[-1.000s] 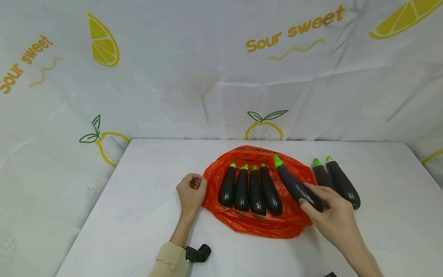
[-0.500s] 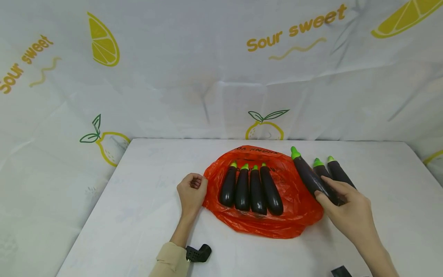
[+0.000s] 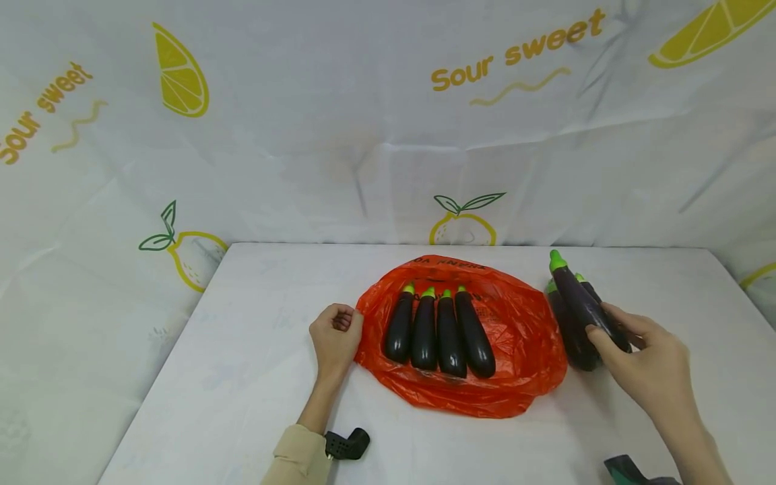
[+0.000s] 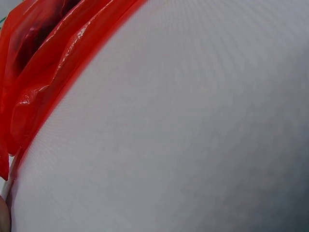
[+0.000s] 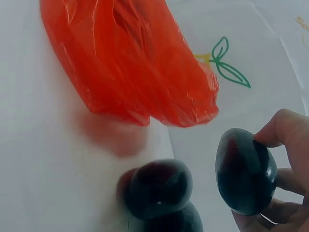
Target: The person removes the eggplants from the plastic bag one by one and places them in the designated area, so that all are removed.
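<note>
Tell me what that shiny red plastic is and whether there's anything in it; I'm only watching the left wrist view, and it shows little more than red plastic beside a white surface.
Observer: It's a red plastic bag, and four eggplants lie side by side in it.
Visitor: Nice! And what's happening over on the person's right?
Observer: The right hand holds another eggplant near the end away from its green tip.
Visitor: Any more outside the bag?
Observer: Yes, two further eggplants to the bag's right, partly hidden by the held one.
</note>
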`<act>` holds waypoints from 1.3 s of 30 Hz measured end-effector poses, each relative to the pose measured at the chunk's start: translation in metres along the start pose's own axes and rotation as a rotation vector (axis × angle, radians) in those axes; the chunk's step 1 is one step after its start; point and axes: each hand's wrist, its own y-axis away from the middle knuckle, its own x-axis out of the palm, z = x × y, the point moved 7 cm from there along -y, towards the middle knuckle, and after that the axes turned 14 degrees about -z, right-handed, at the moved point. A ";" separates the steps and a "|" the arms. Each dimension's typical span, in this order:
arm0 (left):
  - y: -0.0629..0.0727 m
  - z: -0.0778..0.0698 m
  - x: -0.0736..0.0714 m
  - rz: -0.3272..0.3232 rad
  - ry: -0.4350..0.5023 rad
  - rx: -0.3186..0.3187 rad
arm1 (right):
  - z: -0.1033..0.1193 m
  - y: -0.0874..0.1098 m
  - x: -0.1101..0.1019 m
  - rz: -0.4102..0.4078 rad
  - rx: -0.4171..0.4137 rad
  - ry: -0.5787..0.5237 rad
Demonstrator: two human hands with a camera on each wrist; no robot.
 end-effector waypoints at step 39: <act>0.000 -0.001 0.000 0.008 -0.034 -0.007 | -0.075 -0.021 -0.013 -0.002 0.202 0.144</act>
